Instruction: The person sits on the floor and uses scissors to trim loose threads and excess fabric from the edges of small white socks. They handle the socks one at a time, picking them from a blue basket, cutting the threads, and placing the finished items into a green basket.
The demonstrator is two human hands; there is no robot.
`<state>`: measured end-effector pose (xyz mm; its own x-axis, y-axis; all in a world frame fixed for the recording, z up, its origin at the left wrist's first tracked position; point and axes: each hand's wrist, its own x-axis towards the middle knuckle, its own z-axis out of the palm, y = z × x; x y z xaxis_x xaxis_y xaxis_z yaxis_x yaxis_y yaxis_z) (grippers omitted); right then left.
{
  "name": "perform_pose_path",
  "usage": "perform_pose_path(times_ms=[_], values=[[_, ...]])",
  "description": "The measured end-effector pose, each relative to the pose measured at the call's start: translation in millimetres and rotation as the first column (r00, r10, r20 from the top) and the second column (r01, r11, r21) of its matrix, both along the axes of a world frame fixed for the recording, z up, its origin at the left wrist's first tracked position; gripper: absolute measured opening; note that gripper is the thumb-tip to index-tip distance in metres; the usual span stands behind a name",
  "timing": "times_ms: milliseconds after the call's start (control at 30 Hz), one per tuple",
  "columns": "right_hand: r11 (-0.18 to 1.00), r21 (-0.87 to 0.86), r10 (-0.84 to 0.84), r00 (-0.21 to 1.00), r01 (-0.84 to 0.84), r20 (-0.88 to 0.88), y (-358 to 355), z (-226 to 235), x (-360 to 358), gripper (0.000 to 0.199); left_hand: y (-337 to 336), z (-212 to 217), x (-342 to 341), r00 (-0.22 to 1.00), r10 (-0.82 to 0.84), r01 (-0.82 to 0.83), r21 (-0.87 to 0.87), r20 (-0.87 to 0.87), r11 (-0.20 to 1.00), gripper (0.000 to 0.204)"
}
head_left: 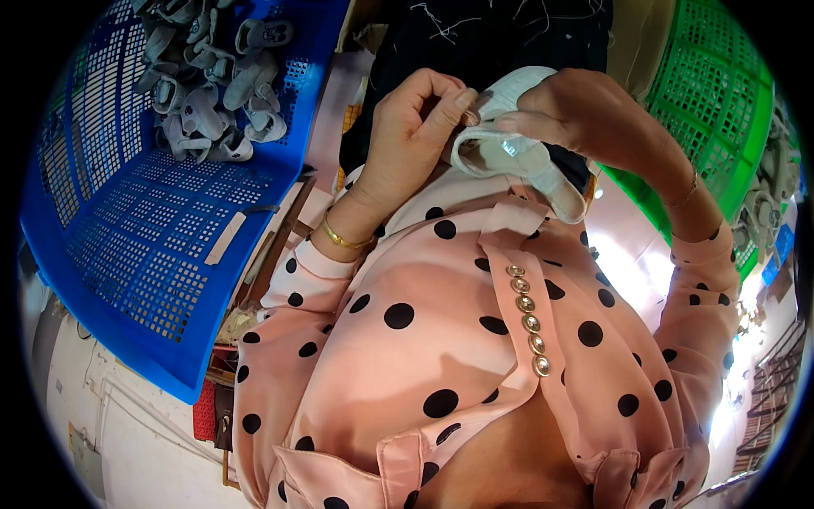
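A small grey-white baby shoe (509,153) is held up close in front of my chest. My right hand (585,114) grips it from above and behind, fingers wrapped over its top. My left hand (415,127) pinches its edge between thumb and forefinger, and a gold bangle sits on that wrist. Part of the shoe is hidden behind my fingers. A pink blouse with black dots and gold buttons fills the lower picture.
A blue plastic crate (161,229) at the left holds a pile of similar grey shoes (212,85) in its far end. A green plastic crate (721,93) stands at the right, more grey shoes (763,208) beside it. Dark cloth (500,34) lies beyond my hands.
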<state>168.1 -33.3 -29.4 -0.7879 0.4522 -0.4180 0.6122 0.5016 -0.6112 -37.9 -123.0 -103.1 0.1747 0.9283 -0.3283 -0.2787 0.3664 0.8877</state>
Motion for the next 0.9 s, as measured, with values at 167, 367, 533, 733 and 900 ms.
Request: perform_pose_path(times_ms=[167, 367, 533, 733, 900], values=[[0.959, -0.037, -0.282, 0.947, 0.279, -0.156, -17, 6, 4, 0.033, -3, 9, -2, 0.995, 0.088, -0.081, -0.128, 0.044, 0.988, 0.024], [0.954, 0.067, -0.262, 0.920, 0.293, -0.291, -43, -28, 21, 0.032, 25, 17, -42, 0.614, 0.314, 0.141, 0.492, -0.724, 0.859, 0.027], [0.893, -0.066, -0.441, 0.833, 0.446, -0.336, -57, -32, 20, 0.023, 24, 36, -42, 0.597, 0.273, 0.344, 0.547, -0.755, 0.763, 0.048], [0.820, -0.082, -0.550, 0.740, 0.567, -0.386, -53, -29, 7, 0.014, 9, 31, -8, 0.706, 0.029, 0.398, 0.430, -0.708, 0.810, 0.017], [0.608, -0.471, -0.764, 0.633, 0.639, -0.128, -49, -8, 4, 0.021, 7, 31, -4, 0.873, -0.163, 0.299, 0.239, -0.460, 0.924, 0.014]])
